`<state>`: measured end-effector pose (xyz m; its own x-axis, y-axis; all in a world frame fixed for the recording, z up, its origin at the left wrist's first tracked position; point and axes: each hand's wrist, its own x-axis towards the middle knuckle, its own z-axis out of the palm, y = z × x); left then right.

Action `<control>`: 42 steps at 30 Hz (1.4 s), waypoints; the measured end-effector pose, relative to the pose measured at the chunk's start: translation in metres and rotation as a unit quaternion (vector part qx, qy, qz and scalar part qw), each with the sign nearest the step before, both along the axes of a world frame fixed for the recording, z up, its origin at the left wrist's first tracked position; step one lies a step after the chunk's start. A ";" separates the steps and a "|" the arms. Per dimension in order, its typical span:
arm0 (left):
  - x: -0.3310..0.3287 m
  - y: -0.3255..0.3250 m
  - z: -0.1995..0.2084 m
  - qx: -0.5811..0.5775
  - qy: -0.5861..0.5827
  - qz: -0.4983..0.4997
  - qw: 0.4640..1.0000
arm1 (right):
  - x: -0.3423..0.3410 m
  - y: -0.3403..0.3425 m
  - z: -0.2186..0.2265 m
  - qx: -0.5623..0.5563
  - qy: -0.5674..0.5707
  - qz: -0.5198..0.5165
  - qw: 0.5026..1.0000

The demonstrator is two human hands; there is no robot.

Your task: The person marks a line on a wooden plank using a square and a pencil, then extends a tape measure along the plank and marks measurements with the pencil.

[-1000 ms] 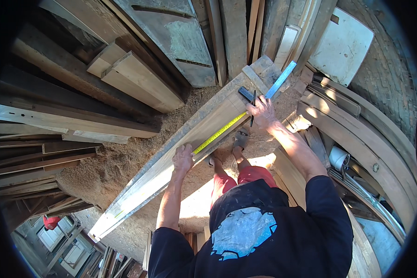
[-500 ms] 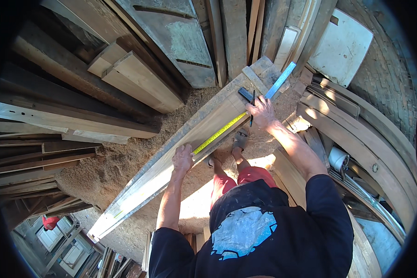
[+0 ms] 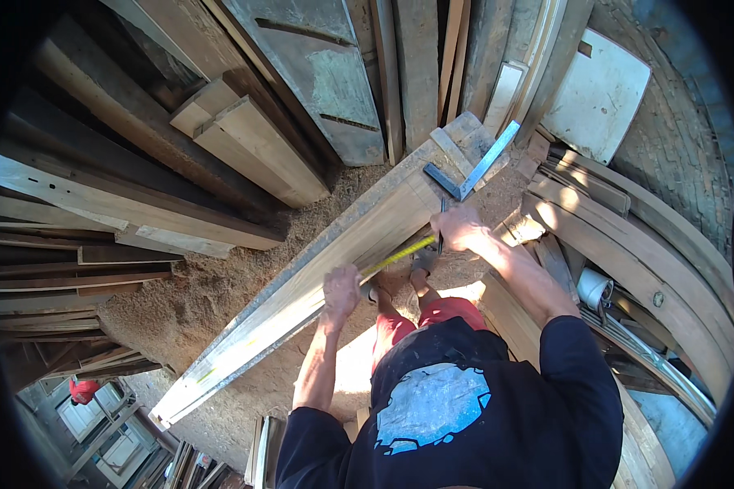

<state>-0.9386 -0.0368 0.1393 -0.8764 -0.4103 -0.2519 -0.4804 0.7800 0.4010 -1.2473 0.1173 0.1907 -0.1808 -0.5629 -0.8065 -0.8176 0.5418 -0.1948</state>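
Observation:
A yellow tape measure (image 3: 398,255) is stretched between my hands, at the near edge of a long pale wooden board (image 3: 334,240). My left hand (image 3: 342,292) is closed round its left end; the case is hidden in the fingers. My right hand (image 3: 458,228), slightly blurred, is closed at the tape's other end, with a dark, thin pen-like stick (image 3: 441,241) in its fingers. Just beyond it a try square (image 3: 488,161) with a shiny blade and dark stock lies across the board's far right end, apart from the hand.
The board lies on a long, narrow bench (image 3: 465,130). Planks (image 3: 261,151) lean at the back left, and curved timbers (image 3: 620,253) are stacked at the right beside a white pot (image 3: 594,287). Sawdust (image 3: 179,293) covers the floor. A person in red (image 3: 83,391) is far off at lower left.
Both hands have drawn back toward me, bringing the tape from the board's top to its near edge. The right hand has left the try square. The visible tape is shorter.

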 end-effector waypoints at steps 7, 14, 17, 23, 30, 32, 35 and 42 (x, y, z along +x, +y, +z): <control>0.008 0.070 0.014 0.242 -0.154 -0.059 0.956 | 0.062 0.037 -0.054 0.082 -0.228 0.033 0.970; 0.066 0.091 -0.001 0.226 -0.239 -0.087 0.941 | 0.093 0.096 -0.094 0.045 -0.312 0.037 0.948; 0.073 0.094 -0.006 0.224 -0.250 -0.081 0.938 | 0.107 0.116 -0.110 -0.021 -0.309 0.059 0.949; 0.045 0.102 0.007 0.238 -0.270 -0.126 0.925 | 0.126 0.143 -0.144 -0.012 -0.305 0.020 0.952; 0.003 0.116 0.006 0.212 -0.108 -0.084 0.968 | 0.139 0.124 -0.107 -0.038 -0.251 -0.100 0.962; 0.004 0.102 0.010 0.119 0.041 0.000 0.992 | 0.116 0.102 -0.072 -0.049 -0.251 -0.178 0.950; -0.023 0.061 0.023 0.044 0.047 0.040 0.997 | 0.066 0.112 -0.091 -0.169 -0.124 -0.324 0.923; -0.028 -0.008 -0.012 -0.055 -0.128 0.063 0.988 | -0.076 0.017 -0.064 -0.243 0.143 -0.458 0.843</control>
<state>-0.9667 -0.0447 0.1275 -0.7307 -0.5486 -0.4064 -0.6506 0.7399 0.1709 -1.3237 0.1347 0.1263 -0.8669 -0.3325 -0.3714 -0.1501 0.8846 -0.4416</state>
